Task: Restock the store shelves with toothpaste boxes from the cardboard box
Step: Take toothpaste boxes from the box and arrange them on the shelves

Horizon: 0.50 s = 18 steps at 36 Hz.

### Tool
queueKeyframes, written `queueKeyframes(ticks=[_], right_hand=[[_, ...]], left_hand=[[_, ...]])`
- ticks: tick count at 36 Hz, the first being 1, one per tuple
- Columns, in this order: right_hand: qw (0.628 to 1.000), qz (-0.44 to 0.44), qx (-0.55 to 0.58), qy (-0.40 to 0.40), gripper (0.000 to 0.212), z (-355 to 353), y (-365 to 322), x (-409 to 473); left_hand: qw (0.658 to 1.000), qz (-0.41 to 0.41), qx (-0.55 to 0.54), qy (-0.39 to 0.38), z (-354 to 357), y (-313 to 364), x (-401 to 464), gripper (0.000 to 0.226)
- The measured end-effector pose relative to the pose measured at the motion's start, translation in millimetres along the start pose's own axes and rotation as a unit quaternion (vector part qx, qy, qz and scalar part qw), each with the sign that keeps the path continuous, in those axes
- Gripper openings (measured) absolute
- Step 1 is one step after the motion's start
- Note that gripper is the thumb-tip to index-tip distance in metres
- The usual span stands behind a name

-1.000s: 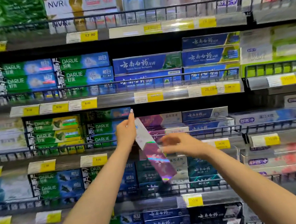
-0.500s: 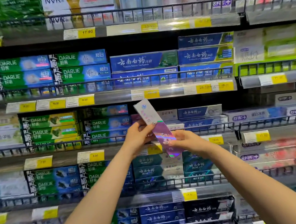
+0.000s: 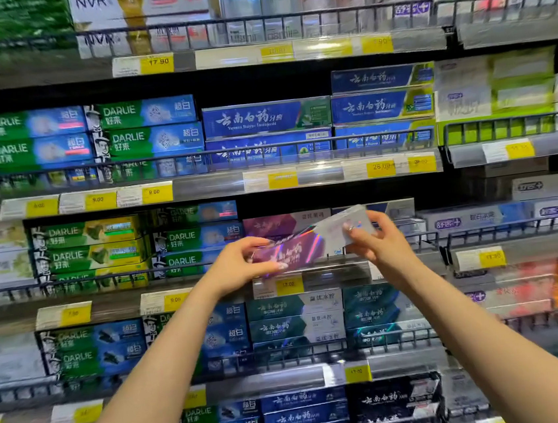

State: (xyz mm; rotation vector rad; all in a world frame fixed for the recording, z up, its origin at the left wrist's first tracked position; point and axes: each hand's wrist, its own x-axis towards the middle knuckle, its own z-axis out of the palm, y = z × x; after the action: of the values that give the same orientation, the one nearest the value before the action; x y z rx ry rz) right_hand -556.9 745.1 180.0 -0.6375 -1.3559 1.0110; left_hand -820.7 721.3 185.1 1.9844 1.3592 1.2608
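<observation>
Head view: both hands, left (image 3: 242,267) and right (image 3: 378,240), clamp the box (image 3: 303,243); next, slide it onto the purple stack (image 3: 285,223).

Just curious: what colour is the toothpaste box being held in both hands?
The toothpaste box is purple at one end and silvery white at the other, with a rainbow sheen; seen in the head view.

— What kind of place is this looking like?
— A shop: toothpaste boxes (image 3: 266,118) are filling wire-fronted shelves (image 3: 199,187), and yellow price tags (image 3: 156,192) are lining every edge.
</observation>
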Motion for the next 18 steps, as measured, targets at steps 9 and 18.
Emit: queueKeyframes(ticks=[9,18], right_hand=[[0.998,-0.005,0.049,0.047,0.045,17.0,9.6,24.9],[0.951,-0.093,-0.283,0.085,0.049,21.0,22.4,55.2]], left_hand=[[0.973,-0.012,-0.131,0.190,-5.7,-1.3,17.7,0.018],[0.958,0.006,0.042,0.285,-8.2,-15.2,42.0,0.032]])
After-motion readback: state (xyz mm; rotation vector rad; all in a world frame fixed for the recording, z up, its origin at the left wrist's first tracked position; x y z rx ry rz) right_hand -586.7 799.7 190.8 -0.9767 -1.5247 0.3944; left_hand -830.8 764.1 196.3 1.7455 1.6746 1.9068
